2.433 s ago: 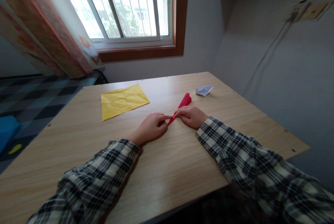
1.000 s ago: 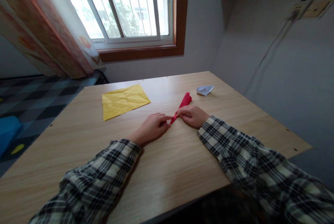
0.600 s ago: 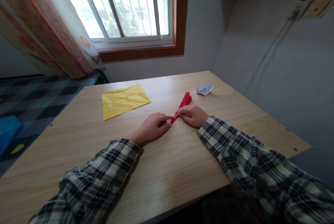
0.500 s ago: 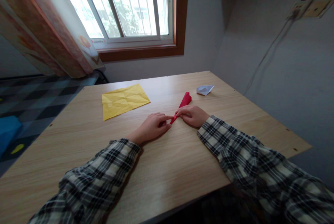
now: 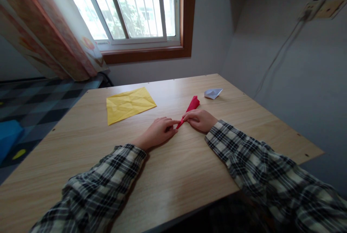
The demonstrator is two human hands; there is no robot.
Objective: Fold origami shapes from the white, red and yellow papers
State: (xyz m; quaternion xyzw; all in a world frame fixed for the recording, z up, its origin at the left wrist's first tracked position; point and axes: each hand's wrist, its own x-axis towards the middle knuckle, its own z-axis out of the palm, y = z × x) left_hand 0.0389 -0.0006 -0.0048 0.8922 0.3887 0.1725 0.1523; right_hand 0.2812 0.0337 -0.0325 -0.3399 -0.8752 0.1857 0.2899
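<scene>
A narrow folded piece of red paper (image 5: 193,104) lies slantwise on the table, its wider, fanned end pointing away from me. My left hand (image 5: 159,131) has its fingertips on the near, thin part of the paper from the left, fingers closed. From the right, my right hand (image 5: 200,120) pinches the paper near its middle and hides part of it. Both hands rest low on the tabletop.
A creased yellow sheet (image 5: 130,105) lies flat at the far left of the wooden table (image 5: 168,182). Beyond my right hand sits a small folded white paper boat (image 5: 213,93). A wall with a hanging cable (image 5: 273,61) borders the table's right side.
</scene>
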